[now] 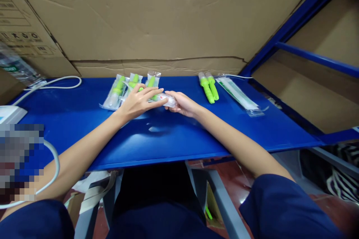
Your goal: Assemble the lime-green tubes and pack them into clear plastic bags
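In the head view my right hand (183, 104) grips the clear end of a green-and-clear plastic item in a see-through bag (169, 100). The bagged item lies nearly level above the blue table. Over its green part, my left hand (140, 101) rests with fingers stretched out and apart; its fingertips reach toward the clear end. Part of the item is hidden under that hand. Just behind and left are similar bagged green items: one at the left (115, 93), one in the middle (135, 78) and one at the right (153, 80).
Two unbagged green items with clear caps (209, 87) lie right of my hands. Beside them is a stack of flat clear bags (238, 93). A white device (11, 114) with a cable stands at the left. Cardboard (168, 18) walls the back of the blue table (174, 142).
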{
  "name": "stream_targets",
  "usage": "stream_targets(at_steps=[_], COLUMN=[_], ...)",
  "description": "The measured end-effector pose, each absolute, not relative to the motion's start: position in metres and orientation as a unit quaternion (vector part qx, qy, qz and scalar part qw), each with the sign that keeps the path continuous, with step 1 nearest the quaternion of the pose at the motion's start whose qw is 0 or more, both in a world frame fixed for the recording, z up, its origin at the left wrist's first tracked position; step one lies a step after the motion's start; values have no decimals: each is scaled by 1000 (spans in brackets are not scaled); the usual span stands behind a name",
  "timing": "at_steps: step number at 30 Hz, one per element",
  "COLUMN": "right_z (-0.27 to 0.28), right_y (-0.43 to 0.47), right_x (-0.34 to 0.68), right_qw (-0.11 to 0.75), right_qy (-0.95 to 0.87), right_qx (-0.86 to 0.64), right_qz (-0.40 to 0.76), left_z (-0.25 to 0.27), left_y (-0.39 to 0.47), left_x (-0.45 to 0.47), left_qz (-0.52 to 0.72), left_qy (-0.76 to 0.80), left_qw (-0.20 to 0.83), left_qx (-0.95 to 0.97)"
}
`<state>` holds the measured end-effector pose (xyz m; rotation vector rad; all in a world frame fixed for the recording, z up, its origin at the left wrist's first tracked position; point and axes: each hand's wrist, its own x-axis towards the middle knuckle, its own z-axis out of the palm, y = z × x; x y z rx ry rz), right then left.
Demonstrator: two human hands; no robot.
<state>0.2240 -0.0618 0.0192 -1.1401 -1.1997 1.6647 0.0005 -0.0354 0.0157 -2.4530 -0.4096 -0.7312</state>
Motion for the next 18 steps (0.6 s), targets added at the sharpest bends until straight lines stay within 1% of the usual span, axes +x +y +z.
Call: stream_targets(at_steps=[4,7,14,18], right_z=[22,25,30,27], right_y=[-63,-68,-76,-75], right_x=[223,222,220,221], right_qw=[323,301,323,341], right_qy=[-451,-454,-478,-519], right_qx=[-440,-426,-472,-462], right_qz=[706,723,667,633], left_z=[16,16,16,18], left_y=[-36,-37,-37,-40], left_x=[0,1,1,3], left_qz=[-286,-292,-313,-327], left_qy=[-134,-124,-97,-84], left_qw=[267,254,284,287], left_qx=[-911,-914,-901,-897])
